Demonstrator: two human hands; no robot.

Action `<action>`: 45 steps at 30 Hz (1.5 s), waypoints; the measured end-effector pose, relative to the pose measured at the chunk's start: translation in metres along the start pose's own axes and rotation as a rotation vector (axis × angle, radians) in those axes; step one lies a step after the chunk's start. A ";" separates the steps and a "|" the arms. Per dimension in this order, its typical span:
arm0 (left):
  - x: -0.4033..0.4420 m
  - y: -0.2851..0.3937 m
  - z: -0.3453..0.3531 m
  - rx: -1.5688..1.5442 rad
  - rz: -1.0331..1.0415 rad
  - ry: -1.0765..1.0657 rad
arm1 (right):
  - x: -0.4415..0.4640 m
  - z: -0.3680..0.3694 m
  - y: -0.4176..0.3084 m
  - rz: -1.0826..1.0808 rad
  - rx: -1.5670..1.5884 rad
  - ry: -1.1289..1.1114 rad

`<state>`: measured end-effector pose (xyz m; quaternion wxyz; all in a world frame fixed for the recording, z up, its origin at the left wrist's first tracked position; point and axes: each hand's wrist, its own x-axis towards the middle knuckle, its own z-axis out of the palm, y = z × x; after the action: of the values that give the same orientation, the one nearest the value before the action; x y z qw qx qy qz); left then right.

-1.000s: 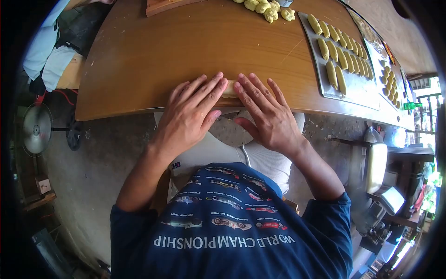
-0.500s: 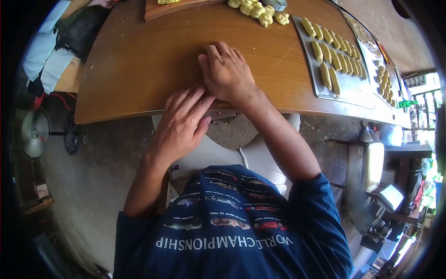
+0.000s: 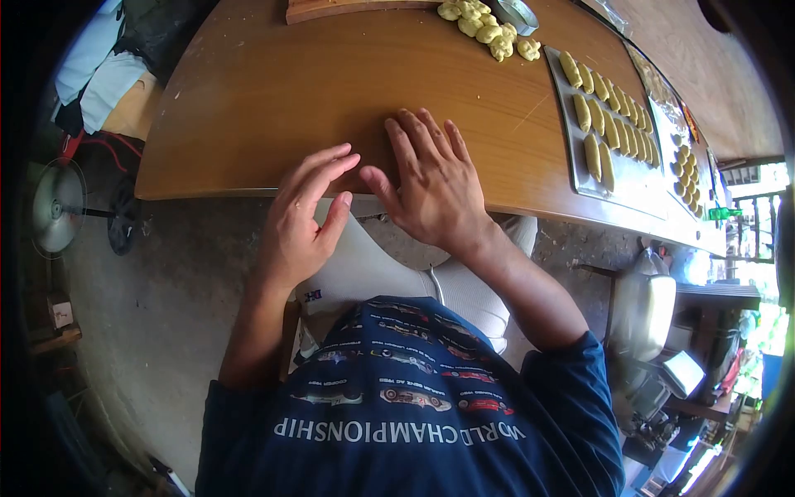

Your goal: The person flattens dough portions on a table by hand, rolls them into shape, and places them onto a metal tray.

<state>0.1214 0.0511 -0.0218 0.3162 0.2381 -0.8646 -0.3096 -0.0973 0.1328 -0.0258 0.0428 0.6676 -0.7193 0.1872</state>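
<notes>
My left hand (image 3: 306,217) is at the near edge of the wooden table (image 3: 273,108), its fingers apart and nothing visible in it. To its right, my right hand (image 3: 435,182) lies palm down over the table edge with fingers spread. The two hands do not touch. No dough piece shows between them; whatever may be beneath the right palm is hidden. On the right side of the table, a metal tray (image 3: 586,186) bears rows of rolled dough pieces (image 3: 593,157).
Lumps of yellow dough (image 3: 489,31) lie beside a round metal tin (image 3: 515,15) at the far side. A wooden board (image 3: 348,8) is at the far edge. Small dough balls (image 3: 686,170) sit beyond the tray. A fan (image 3: 60,207) stands left, near another person's clothing (image 3: 108,91).
My hands were over a pale dough roll, then my right hand crossed leftward near my left. Now it has moved back right and nearer, fingers spread, and the roll is out of sight.
</notes>
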 end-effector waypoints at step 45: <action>0.028 -0.011 0.007 0.153 -0.023 0.102 | 0.216 0.004 0.137 -0.146 0.053 -0.119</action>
<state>0.1000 0.0292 -0.0224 0.3374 0.2870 -0.8656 -0.2337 -0.2533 -0.0667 0.0090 -0.0042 0.7292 -0.6647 0.1627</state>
